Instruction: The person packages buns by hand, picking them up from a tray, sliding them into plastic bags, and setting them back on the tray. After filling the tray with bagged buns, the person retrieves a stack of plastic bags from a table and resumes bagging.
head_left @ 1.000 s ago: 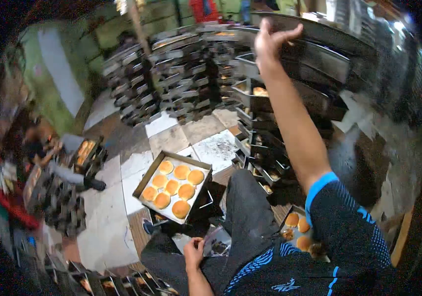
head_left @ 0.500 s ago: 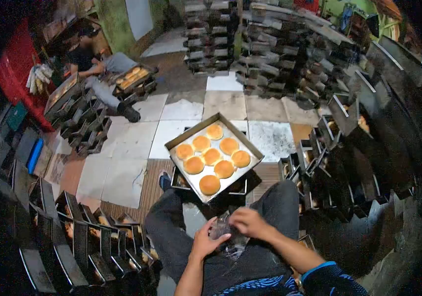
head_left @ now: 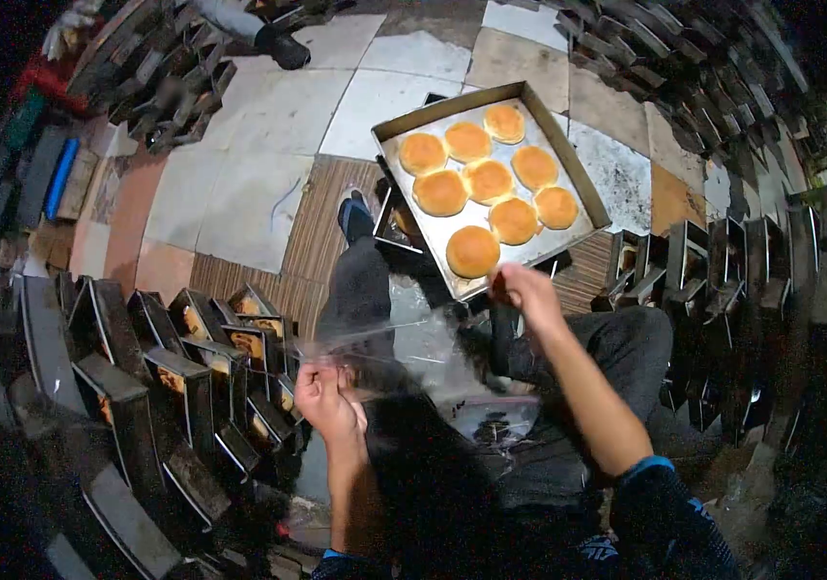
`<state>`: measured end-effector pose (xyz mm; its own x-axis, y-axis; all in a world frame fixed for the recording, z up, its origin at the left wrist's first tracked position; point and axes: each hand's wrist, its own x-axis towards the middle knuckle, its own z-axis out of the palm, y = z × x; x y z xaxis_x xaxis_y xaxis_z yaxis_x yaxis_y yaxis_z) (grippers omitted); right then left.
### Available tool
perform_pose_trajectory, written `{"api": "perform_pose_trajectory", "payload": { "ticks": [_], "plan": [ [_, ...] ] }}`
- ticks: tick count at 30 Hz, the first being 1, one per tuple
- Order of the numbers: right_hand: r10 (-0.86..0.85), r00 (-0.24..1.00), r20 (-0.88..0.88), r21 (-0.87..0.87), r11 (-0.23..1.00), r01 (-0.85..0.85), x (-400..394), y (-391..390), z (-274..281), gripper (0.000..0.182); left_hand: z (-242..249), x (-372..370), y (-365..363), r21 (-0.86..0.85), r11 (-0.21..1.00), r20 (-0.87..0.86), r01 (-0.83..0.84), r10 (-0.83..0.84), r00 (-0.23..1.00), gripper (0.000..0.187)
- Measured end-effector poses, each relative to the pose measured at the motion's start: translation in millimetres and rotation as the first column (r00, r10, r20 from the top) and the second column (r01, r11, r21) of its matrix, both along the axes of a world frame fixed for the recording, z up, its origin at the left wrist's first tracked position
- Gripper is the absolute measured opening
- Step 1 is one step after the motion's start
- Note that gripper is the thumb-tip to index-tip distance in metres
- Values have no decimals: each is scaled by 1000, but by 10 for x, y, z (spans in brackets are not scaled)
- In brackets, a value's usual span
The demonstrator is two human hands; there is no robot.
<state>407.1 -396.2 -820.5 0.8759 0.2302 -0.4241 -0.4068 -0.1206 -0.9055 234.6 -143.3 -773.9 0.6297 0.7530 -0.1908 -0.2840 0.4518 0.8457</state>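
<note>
My left hand (head_left: 329, 401) is closed on a clear plastic bag (head_left: 379, 338), which stretches rightward as a thin, blurred sheet. My right hand (head_left: 527, 290) is raised, its fingers curled together near the front corner of a square metal tray (head_left: 587, 208). Whether those fingers hold the bag's far edge or something else, I cannot make out. Several round golden buns (head_left: 487, 182) lie in the tray, the nearest bun (head_left: 472, 251) just beyond my right fingertips. More clear plastic (head_left: 495, 420) rests on my lap.
Stacked dark metal pans (head_left: 205, 382) with baked goods stand at my left, and more pans (head_left: 723, 271) rise at my right. Another pan (head_left: 399, 217) sits under the tray. A person's foot (head_left: 283, 46) shows on the tiled floor (head_left: 249, 208) at the upper left.
My hands have parted from over my lap: the left moved left, the right up towards the tray. The plastic, bunched before, is now spread out. My view has tilted down.
</note>
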Motion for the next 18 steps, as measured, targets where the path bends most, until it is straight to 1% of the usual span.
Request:
{"api": "perform_pose_trajectory", "payload": {
  "ticks": [1,2,3,4,5,6,7,8,9,10,11,12,13,14,15,16,17,18],
  "plan": [
    [65,993,98,-322,946,-30,225,39,-171,42,5,7,21,-11,1000,-15,-10,10,1000,5],
    [167,971,171,-610,792,-29,421,73,-343,55,63,38,15,19,1000,-37,18,-17,999,8],
    [146,971,189,-631,776,6,548,108,-569,64,69,61,31,49,998,-59,44,-41,997,11],
    [126,970,208,-649,760,40,651,135,-888,73,-19,64,114,39,999,-71,26,-23,997,11],
    [15,977,211,-670,731,133,757,178,-1275,68,-134,55,226,296,947,4,123,-130,992,18],
    [-121,993,-16,-458,883,100,908,209,-1361,59,-208,38,290,538,821,45,190,-253,966,25],
    [-256,951,-175,-379,909,175,1019,300,-1398,56,-17,-75,235,-40,957,-20,289,-290,957,37],
    [-370,866,-338,-313,911,267,1099,390,-1430,53,-109,-104,210,-48,961,-28,272,-273,962,37],
    [-364,806,-467,-193,931,308,1181,308,-1832,54,-246,-150,184,-95,980,-96,174,-183,978,38],
    [-359,805,-473,-198,933,300,1124,384,-1771,54,-348,-187,157,-133,988,-164,75,-97,982,39],
    [-399,846,-353,-376,889,262,1076,520,-1563,55,-382,-219,104,-70,995,-301,66,-84,950,40],
    [-413,883,-224,-540,806,240,1015,666,-1283,55,-349,-198,77,-70,996,-302,63,-81,950,40],
    [-249,968,-41,-737,662,139,908,807,-984,65,-284,-149,56,-57,998,-303,16,-33,952,36],
    [-173,985,0,-692,711,125,778,833,-988,85,-214,-95,29,-44,999,-300,-28,14,954,31],
    [-133,991,28,-661,741,119,673,814,-957,88,-138,4,5,-42,999,-290,-22,9,957,31],
    [-99,993,62,-628,770,115,599,754,-998,92,-47,129,-11,118,993,-247,-27,55,967,27],
    [-149,988,47,-604,784,147,570,632,-1124,75,33,182,-24,276,960,-193,-41,97,976,22],
    [-157,986,64,-591,790,164,537,531,-907,75,48,148,9,287,957,-173,-39,92,981,22]
  ]
}}
